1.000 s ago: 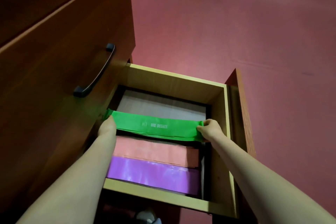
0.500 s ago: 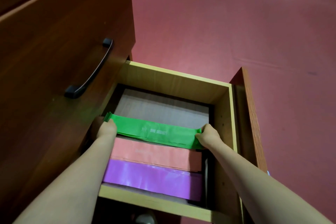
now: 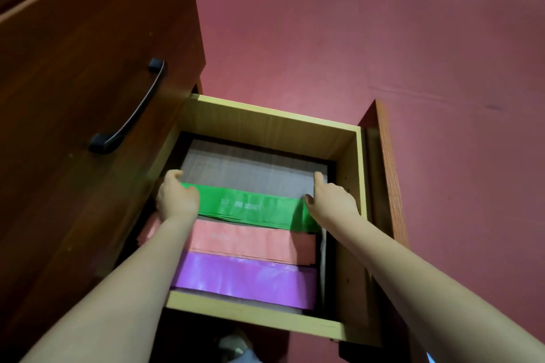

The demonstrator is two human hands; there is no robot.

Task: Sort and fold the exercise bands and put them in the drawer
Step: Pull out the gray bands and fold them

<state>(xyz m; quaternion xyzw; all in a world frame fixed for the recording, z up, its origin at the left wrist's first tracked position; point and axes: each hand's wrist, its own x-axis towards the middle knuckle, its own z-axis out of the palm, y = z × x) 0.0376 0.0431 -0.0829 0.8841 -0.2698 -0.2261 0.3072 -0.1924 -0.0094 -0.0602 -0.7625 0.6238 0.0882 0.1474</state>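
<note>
The folded green exercise band point(image 3: 250, 207) now lies flat in the open pale wooden drawer point(image 3: 265, 115), just beyond the folded pink band point(image 3: 253, 240) and folded purple band point(image 3: 244, 280). Both hands have dropped their earlier pinch: the right hand point(image 3: 331, 200) rests on one end with straight fingers, and the left hand point(image 3: 177, 200) covers the other end, its fingers seemingly loose. A dark curved metal handle point(image 3: 129, 109) juts out at left

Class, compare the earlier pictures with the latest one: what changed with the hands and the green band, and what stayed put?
The folded green rubber exercise band has gone from pinched at both ends to lying flat in the open wooden drawer. The right hand has opened, forefinger straight; the left hand now lies over its end, grip unclear. The pink folded band and purple folded band stayed put.
</note>
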